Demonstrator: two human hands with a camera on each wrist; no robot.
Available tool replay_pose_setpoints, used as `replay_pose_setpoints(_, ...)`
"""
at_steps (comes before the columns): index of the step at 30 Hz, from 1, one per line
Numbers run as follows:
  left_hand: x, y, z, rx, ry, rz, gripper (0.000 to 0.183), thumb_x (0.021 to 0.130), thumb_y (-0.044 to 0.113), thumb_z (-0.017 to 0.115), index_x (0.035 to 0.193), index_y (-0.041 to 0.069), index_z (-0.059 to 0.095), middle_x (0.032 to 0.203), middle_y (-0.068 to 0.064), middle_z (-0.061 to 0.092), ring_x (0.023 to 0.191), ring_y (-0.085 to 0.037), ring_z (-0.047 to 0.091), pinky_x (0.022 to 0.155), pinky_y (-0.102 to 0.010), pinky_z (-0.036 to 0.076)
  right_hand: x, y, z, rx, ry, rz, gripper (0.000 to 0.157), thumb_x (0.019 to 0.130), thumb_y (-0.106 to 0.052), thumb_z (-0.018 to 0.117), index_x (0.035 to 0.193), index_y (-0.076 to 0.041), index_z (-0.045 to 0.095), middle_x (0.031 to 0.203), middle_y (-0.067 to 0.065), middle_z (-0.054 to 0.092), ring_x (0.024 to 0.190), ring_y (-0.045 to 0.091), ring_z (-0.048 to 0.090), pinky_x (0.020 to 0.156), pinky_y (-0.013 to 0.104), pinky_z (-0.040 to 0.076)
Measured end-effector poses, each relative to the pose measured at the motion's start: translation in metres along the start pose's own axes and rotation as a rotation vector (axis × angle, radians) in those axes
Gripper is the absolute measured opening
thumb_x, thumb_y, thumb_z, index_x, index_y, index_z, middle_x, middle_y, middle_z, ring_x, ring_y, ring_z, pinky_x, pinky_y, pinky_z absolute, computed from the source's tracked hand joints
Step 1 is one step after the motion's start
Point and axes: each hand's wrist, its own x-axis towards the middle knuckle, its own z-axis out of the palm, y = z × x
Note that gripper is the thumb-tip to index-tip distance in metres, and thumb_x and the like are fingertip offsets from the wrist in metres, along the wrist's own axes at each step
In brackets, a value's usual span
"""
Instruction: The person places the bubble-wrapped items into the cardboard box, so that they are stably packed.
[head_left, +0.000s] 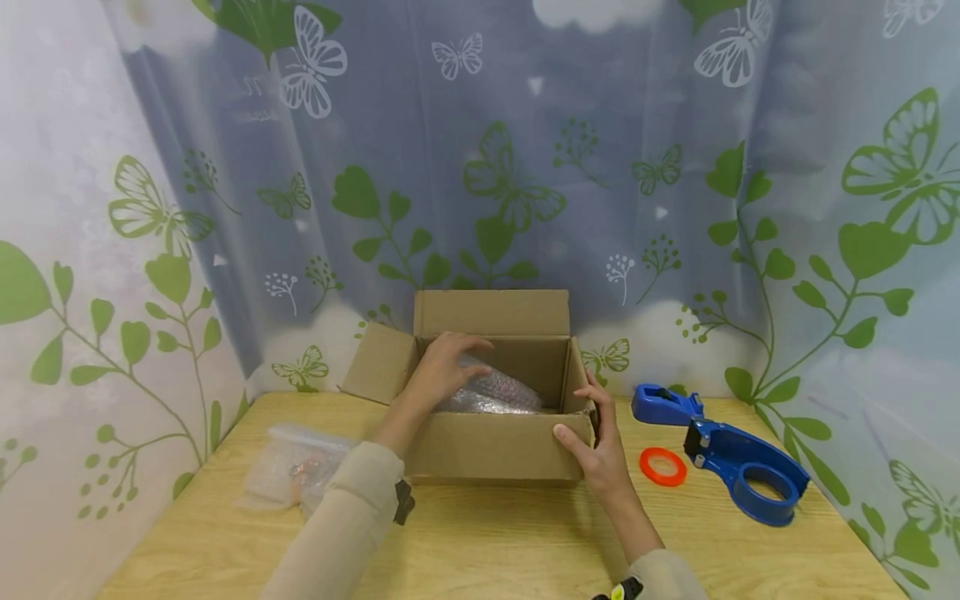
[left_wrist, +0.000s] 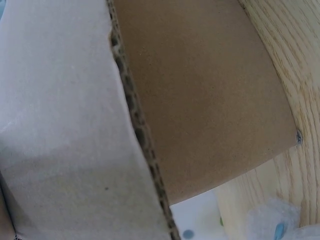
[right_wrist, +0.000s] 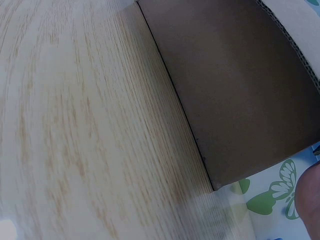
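Note:
An open cardboard box (head_left: 495, 447) stands on the table, its back and left flaps folded outward. My left hand (head_left: 442, 371) reaches over the left wall, thumb and fingers curved around the upper left end of a bubble-wrapped item (head_left: 510, 387). This item slants down to the right inside the box, over more clear wrap (head_left: 480, 404). With the thumb on the front wall and fingers at the right wall, my right hand (head_left: 603, 454) grips the box's front right corner. The left wrist view shows the box's outside (left_wrist: 210, 100); in the right wrist view its wall (right_wrist: 230, 90) fills the upper right.
Crumpled clear wrap (head_left: 281, 467) lies left of the box. To the right are a blue tape dispenser (head_left: 750, 475), a smaller blue dispenser-like object (head_left: 663, 404) and an orange-red ring (head_left: 663, 467). A patterned curtain (head_left: 495, 167) hangs behind the table (head_left: 480, 542).

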Motion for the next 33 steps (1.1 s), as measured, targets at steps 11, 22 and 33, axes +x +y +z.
replay_pose_setpoints(11, -0.005, 0.002, -0.011, -0.114, 0.062, -0.015, 0.037, 0.091, 0.021, 0.081, 0.126, 0.011, 0.074, 0.128, -0.003, 0.073, 0.122, -0.026, 0.060, 0.109, -0.046, 0.047, 0.000, -0.001, 0.002, -0.001, -0.007, 0.014, 0.051, 0.094, 0.005, 0.067, 0.138, -0.001, 0.042, 0.172, 0.007, 0.018, 0.159, 0.034, 0.009, 0.121, 0.074, 0.005)
replay_pose_setpoints(22, -0.012, 0.004, -0.062, -0.187, 0.005, -0.011, 0.038, 0.094, 0.023, 0.079, 0.130, 0.011, 0.072, 0.129, -0.004, 0.073, 0.121, -0.029, 0.066, 0.105, -0.048, 0.052, 0.002, -0.001, 0.000, 0.010, 0.010, 0.027, 0.050, 0.093, 0.006, 0.067, 0.136, -0.001, 0.043, 0.171, 0.002, 0.020, 0.159, 0.033, 0.012, 0.122, 0.071, 0.006)
replay_pose_setpoints(33, -0.042, -0.014, -0.119, -0.138, -0.041, -0.064, 0.039, 0.098, 0.027, 0.075, 0.134, 0.016, 0.070, 0.131, -0.005, 0.072, 0.126, -0.032, 0.062, 0.106, -0.049, 0.050, 0.000, -0.001, 0.001, 0.012, -0.001, 0.033, 0.050, 0.094, 0.006, 0.067, 0.137, -0.001, 0.042, 0.171, 0.000, 0.020, 0.159, 0.030, 0.011, 0.123, 0.069, 0.007)
